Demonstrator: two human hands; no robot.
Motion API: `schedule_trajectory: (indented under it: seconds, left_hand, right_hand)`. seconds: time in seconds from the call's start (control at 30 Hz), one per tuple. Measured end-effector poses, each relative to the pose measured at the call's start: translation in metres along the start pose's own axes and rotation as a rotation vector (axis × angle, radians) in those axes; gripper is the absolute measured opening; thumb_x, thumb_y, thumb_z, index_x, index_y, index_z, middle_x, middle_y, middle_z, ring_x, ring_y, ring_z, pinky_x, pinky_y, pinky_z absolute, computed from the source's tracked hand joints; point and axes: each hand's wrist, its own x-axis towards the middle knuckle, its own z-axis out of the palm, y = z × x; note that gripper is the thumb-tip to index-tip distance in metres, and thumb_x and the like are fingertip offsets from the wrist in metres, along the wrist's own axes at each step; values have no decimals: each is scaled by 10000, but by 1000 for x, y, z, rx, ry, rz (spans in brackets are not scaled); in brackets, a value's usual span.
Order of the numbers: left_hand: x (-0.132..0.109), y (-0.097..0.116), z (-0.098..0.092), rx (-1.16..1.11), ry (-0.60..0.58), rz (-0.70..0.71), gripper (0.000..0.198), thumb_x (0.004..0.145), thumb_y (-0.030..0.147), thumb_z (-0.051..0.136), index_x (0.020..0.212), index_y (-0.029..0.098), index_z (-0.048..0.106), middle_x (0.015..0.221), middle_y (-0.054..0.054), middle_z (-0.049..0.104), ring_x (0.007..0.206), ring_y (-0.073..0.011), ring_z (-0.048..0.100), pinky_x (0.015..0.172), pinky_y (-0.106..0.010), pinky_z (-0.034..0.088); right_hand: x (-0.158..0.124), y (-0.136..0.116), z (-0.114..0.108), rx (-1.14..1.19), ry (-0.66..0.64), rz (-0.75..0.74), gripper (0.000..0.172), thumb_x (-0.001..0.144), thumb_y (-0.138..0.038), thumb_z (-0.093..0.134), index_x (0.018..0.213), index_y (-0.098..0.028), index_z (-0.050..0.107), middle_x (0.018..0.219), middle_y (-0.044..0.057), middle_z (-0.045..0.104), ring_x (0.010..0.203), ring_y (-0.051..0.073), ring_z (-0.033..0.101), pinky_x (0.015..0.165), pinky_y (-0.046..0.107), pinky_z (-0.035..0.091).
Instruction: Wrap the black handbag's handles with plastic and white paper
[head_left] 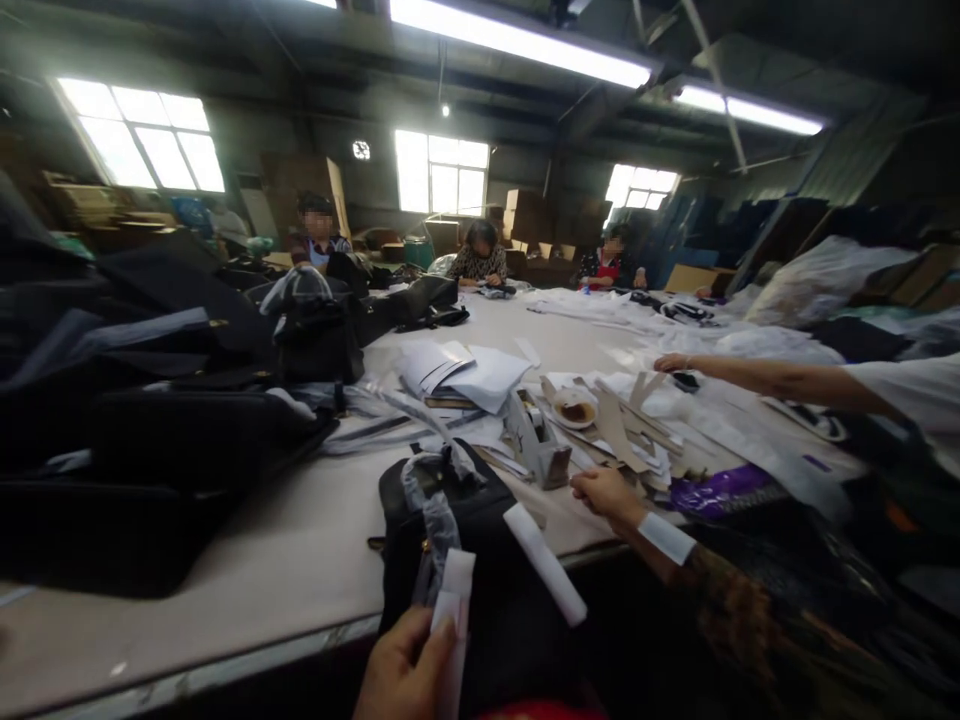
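Note:
At the bottom, my left hand (pixel 409 665) pinches a folded white strip (pixel 456 580) between thumb and fingers, over the front of a black backpack (pixel 487 510). Clear plastic film (pixel 441 525) wraps the backpack's handle and strap. Another white strip (pixel 546 565) lies along its right side. My right hand (pixel 609 495) has its fingers drawn together beside the front end of a tape dispenser (pixel 536 440). Whatever those fingertips may hold is too small to make out. A white band (pixel 666 538) circles my right forearm.
Black bags (pixel 180 440) are heaped on the left. Behind the dispenser lie white sheets (pixel 465 372), cardboard strips (pixel 619 430) and a small bowl (pixel 575 408). A purple plastic packet (pixel 724 490) is at right. A co-worker's arm (pixel 780 375) reaches in from the right; several people sit across the table.

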Motion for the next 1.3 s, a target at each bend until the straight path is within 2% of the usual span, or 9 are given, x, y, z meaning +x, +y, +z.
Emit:
schedule_trajectory:
  seconds: [0.13,0.2,0.27,0.33,0.43,0.53,1.0,1.17,1.3]
  left_hand:
    - [-4,11,4,79,56,73,460,896,561,536,754,155,697,762,-50,618,743,-205,565,671,-292,427]
    - [-5,15,8,123,83,132,416,915,500,526,759,152,692,781,-59,619,755,-204,573,690,-302,423]
    - [-7,18,11,169,107,167,394,928,465,522,773,148,699,779,-61,610,744,-196,568,681,-304,412]
    - [-8,18,13,207,138,199,369,937,433,525,776,150,698,770,-60,600,740,-190,561,672,-302,402]
    - [-10,16,14,259,174,265,333,951,381,529,751,158,673,772,-59,595,756,-184,557,678,-298,396]
    - [-10,13,15,298,188,317,309,968,343,522,768,159,668,802,-67,599,778,-183,556,696,-300,405]
    - [-6,8,16,318,180,372,218,959,280,546,852,145,680,862,-94,621,832,-204,579,747,-325,445]
    - [-8,9,17,327,189,390,244,972,275,515,827,149,666,856,-98,625,807,-201,584,717,-317,447]
    - [-8,8,16,337,194,397,220,967,272,537,834,165,675,847,-83,631,818,-198,588,720,-307,440]
  right_hand:
    - [-48,-33,1,-11,-213,-138,287,737,-437,734,758,-155,685,639,-4,618,554,84,471,523,216,349]
    - [-85,-50,16,-154,-491,-318,313,828,-467,684,795,-158,714,693,14,661,594,96,504,571,229,381]
    - [-121,-59,37,-288,-701,-349,338,868,-441,641,691,-159,697,643,12,650,582,100,506,576,237,379]
    - [-146,-58,59,-356,-776,-306,324,873,-404,611,680,-159,699,621,7,644,583,107,516,576,238,376]
    - [-160,-46,82,-398,-728,-287,349,862,-405,589,622,-162,659,593,1,622,571,109,504,570,243,367]
    - [-156,-35,91,-392,-674,-284,380,838,-440,598,572,-169,624,565,3,606,549,113,489,553,247,364]
    - [-157,-19,98,-491,-519,-152,435,822,-487,615,507,-189,585,496,16,574,480,119,460,478,261,312]
    - [-151,-10,102,-578,-432,-227,469,800,-564,666,524,-190,604,523,29,593,498,129,471,467,272,287]
    - [-152,-12,96,-553,-495,-185,387,818,-471,672,553,-189,654,534,17,616,505,129,495,491,272,312]
